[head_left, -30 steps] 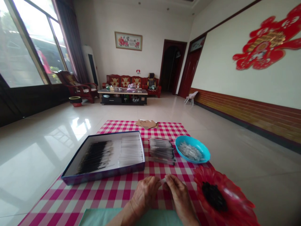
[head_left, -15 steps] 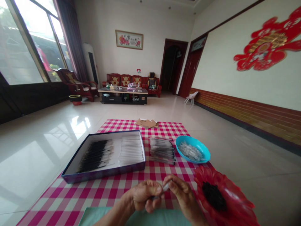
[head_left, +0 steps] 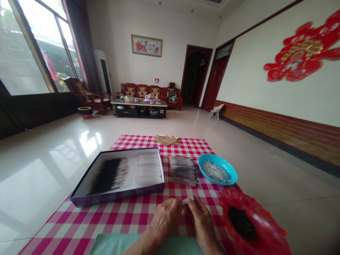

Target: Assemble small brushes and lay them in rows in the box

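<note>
My left hand [head_left: 166,216] is closed at the near middle of the table, its fingers wrapped round a slim whitish pen [head_left: 185,201]. Thumb and fingers of my right hand [head_left: 202,219] pinch the pale far end of that pen, close beside the left. Most of the pen is hidden by the fingers. Beyond my hands lies a stack of clear pens with dark ends [head_left: 183,170]. To its right, a blue bowl [head_left: 233,173] holds small clear pieces that look like pen caps. A red flower-shaped bowl [head_left: 268,221] with small black parts [head_left: 241,222] stands right of my right hand.
On the left, a shallow box [head_left: 117,194] holds rows of black-ended sticks [head_left: 105,176] and clear tubes [head_left: 148,170]. Brown cardboard pieces [head_left: 167,140] lie at the far edge of the checked tablecloth [head_left: 127,217]. A green cloth [head_left: 114,244] is in front of me.
My left hand has turned over so its back now faces up, and its fingers have closed round the pen. The right hand has shifted slightly; bowls and box stay put.
</note>
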`<act>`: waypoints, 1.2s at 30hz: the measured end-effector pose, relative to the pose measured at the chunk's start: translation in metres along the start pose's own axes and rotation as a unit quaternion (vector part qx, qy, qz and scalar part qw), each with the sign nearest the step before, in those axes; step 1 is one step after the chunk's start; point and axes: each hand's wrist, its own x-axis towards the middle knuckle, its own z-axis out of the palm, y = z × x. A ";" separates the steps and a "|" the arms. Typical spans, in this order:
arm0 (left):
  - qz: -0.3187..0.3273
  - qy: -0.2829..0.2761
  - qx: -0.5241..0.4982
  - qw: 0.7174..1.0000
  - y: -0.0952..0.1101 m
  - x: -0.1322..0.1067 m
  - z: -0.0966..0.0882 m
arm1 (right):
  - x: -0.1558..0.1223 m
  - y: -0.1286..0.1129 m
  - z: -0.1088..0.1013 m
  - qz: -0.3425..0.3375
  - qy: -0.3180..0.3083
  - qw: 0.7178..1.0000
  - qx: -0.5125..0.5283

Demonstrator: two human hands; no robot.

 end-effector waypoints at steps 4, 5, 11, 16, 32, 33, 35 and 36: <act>-0.002 0.027 -0.017 0.999 0.004 0.001 -0.002 | -0.001 -0.010 -0.001 -0.004 -0.009 1.000 -0.029; -0.013 0.024 -0.051 0.998 0.005 0.002 -0.002 | -0.001 -0.011 -0.002 -0.003 -0.015 0.999 -0.037; -0.184 -0.140 -0.427 0.874 0.001 0.011 -0.006 | 0.003 -0.009 -0.016 -0.035 -0.073 0.995 -0.051; -0.299 -0.304 -0.637 0.642 -0.004 0.011 -0.012 | -0.001 -0.017 -0.017 -0.037 -0.175 0.984 0.023; -0.124 0.006 -0.312 0.942 0.015 0.002 0.003 | 0.001 0.005 -0.008 0.005 -0.014 0.999 0.033; -0.131 -0.016 -0.347 0.928 0.014 0.002 0.002 | 0.000 0.001 -0.008 0.000 -0.013 1.000 0.028; -0.170 -0.099 -0.452 0.870 0.010 0.004 -0.001 | -0.003 -0.007 -0.009 -0.014 -0.022 0.999 0.030; -0.196 -0.150 -0.510 0.824 0.007 0.005 -0.002 | -0.005 -0.011 -0.009 -0.025 -0.030 0.999 0.036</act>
